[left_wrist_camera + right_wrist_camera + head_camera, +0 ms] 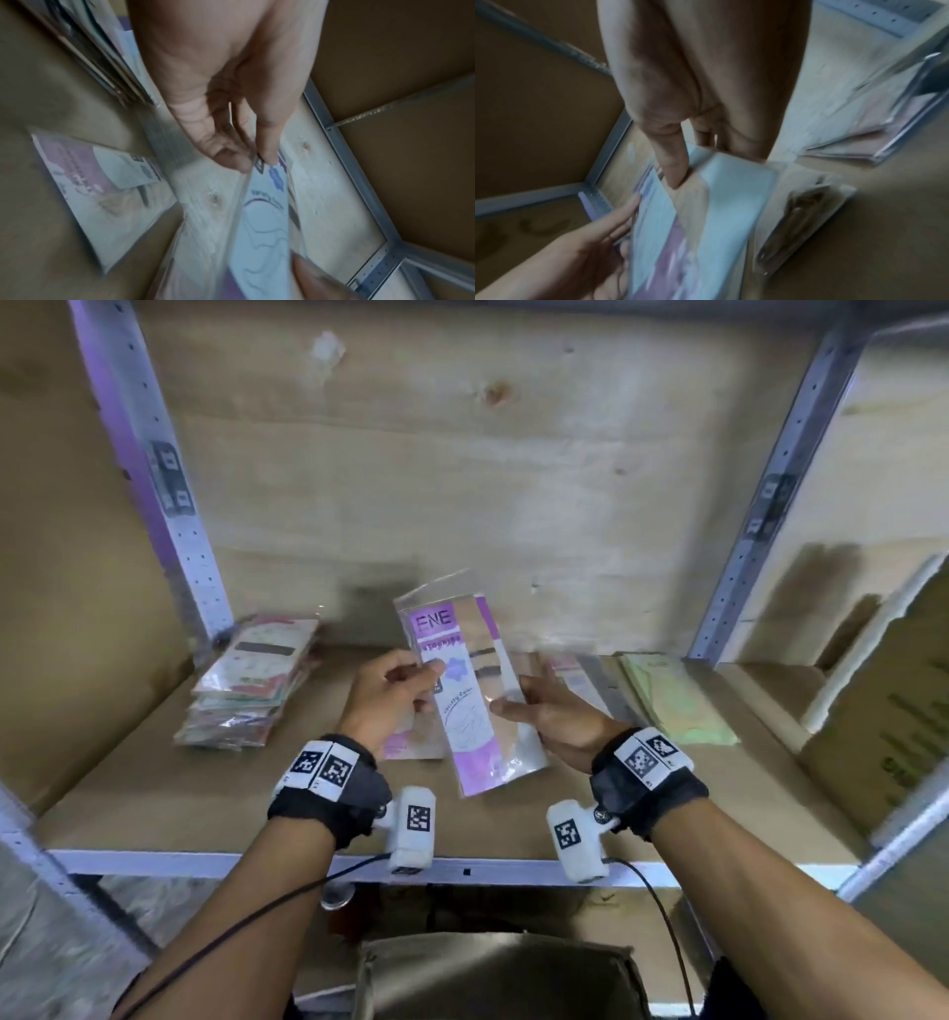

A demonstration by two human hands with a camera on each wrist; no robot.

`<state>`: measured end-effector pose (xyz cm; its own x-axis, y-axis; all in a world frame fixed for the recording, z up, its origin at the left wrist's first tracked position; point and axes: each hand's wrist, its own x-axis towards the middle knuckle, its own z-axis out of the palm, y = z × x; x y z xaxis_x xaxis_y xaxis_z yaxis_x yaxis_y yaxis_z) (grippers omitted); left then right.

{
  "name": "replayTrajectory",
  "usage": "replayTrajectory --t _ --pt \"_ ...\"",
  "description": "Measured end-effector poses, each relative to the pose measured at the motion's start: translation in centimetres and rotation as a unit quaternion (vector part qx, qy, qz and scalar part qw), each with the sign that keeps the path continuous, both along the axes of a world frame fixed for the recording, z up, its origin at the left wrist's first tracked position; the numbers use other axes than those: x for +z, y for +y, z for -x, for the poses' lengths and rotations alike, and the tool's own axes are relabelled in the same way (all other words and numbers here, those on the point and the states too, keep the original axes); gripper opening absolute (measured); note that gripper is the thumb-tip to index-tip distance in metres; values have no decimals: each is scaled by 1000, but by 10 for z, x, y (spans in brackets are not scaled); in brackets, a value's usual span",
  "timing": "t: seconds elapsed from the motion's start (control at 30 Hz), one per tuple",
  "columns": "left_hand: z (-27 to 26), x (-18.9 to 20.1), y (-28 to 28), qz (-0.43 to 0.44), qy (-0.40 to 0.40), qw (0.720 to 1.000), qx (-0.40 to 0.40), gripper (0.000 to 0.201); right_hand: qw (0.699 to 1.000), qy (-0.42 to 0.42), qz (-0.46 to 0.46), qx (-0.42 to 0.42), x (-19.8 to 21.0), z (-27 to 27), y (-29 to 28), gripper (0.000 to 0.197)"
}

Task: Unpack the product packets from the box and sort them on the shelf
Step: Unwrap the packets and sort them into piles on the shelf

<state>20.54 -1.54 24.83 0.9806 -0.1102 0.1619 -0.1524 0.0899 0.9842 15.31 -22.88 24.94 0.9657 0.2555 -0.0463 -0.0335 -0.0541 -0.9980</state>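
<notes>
A long clear packet (pixel 470 690) with a purple and white card stands tilted above the shelf board (pixel 154 809), between both hands. My left hand (pixel 395 693) pinches its left edge between thumb and fingers (pixel 267 156). My right hand (pixel 534 706) holds its right edge, thumb (pixel 677 172) on the front and fingers behind. The packet (pixel 264 213) shows edge-on in the left wrist view, and in the right wrist view the packet (pixel 706 213) is blurred. Another purple packet (pixel 102 188) lies flat on the shelf under my left hand.
A stack of packets (pixel 251 683) lies at the shelf's left, and green packets (pixel 672 706) lie at the right. A cardboard box (pixel 893 711) stands at the far right, another box (pixel 493 973) below the shelf. Metal uprights (pixel 154 480) frame the bay.
</notes>
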Motion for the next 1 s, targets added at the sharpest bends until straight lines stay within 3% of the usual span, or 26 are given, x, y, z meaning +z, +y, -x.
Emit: replayTrajectory --t 0.07,0.17,0.27,0.33,0.43,0.6,0.67,0.83,0.9,1.0 --pt "-6 -3 -7 -2 16 1000 -13 28 1000 9 -28 11 -1 9 -12 34" --pt "-20 -5 -5 13 16 1000 17 39 998 43 29 30 -4 17 -26 34" --pt "-31 -11 1 -3 -14 998 58 21 992 69 74 80 -5 24 -39 32" --pt "-35 -15 3 -62 -49 995 57 14 990 72 81 91 -7 28 -45 29" --pt "-39 -21 6 -133 -85 986 57 34 991 58 101 71 -10 26 -52 34" --pt "-40 -19 6 -201 -112 968 96 45 980 66 173 66 -4 20 -63 35" --pt "-39 -15 7 -188 -69 976 84 47 975 63 201 71 0 18 -69 35" --pt "-29 -2 11 -49 113 992 -17 39 968 34 231 94 8 14 -79 27" --pt "-32 -1 13 19 138 988 -70 38 964 8 251 89 11 10 -77 28" --pt "-40 -2 14 -4 156 986 -61 44 961 4 259 95 10 2 -73 33"
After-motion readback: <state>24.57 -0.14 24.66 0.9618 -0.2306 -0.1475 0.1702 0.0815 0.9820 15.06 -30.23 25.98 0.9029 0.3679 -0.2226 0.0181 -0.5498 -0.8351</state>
